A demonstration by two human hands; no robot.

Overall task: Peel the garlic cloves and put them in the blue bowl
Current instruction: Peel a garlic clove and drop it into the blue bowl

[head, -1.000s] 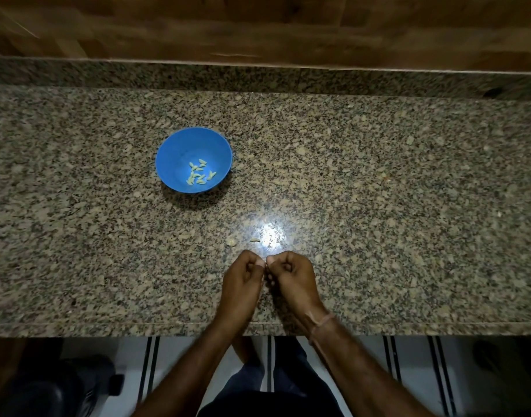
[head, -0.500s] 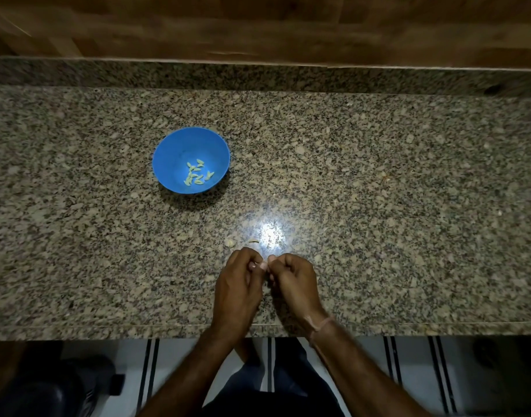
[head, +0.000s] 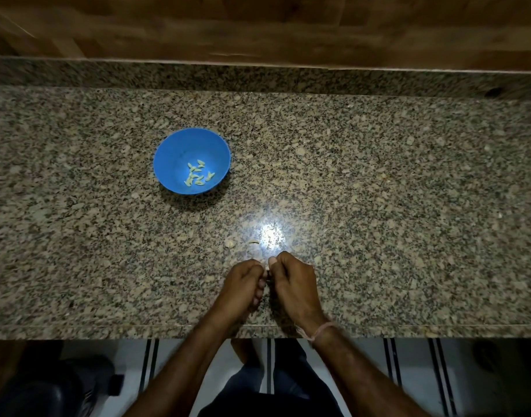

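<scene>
**A clove under the nails, the blue bowl waiting**

A speckled granite desk (head: 378, 191) fills the head view, with the blue bowl (head: 172, 152) standing alone on its left half. Nearer the person than the bowl and off to its right, well apart from it, the left hand (head: 243, 281) and the right hand (head: 291, 281) meet knuckle to knuckle. Both have their fingers curled in, and their fingertips pinch a small pale garlic clove (head: 267, 267) between them. Most of that clove is hidden, so how much skin remains cannot be told. About ten peeled cloves (head: 198, 174) lie in the bottom of the bowl. Two scraps of skin (head: 229, 242) sit on the desk between the bowl and the hands, close to the hands.

The step in hand looks like stripping the skin. It would go best with one hand pinning the clove firmly while the nails of the other catch a loose edge and pull along its length. The papery skin tears easily, so short, light tugs should serve better than one hard pull. The clove is small and likely slippery once bare. Working low over the desk would keep a dropped clove within reach before the carry across to the bowl.
</scene>
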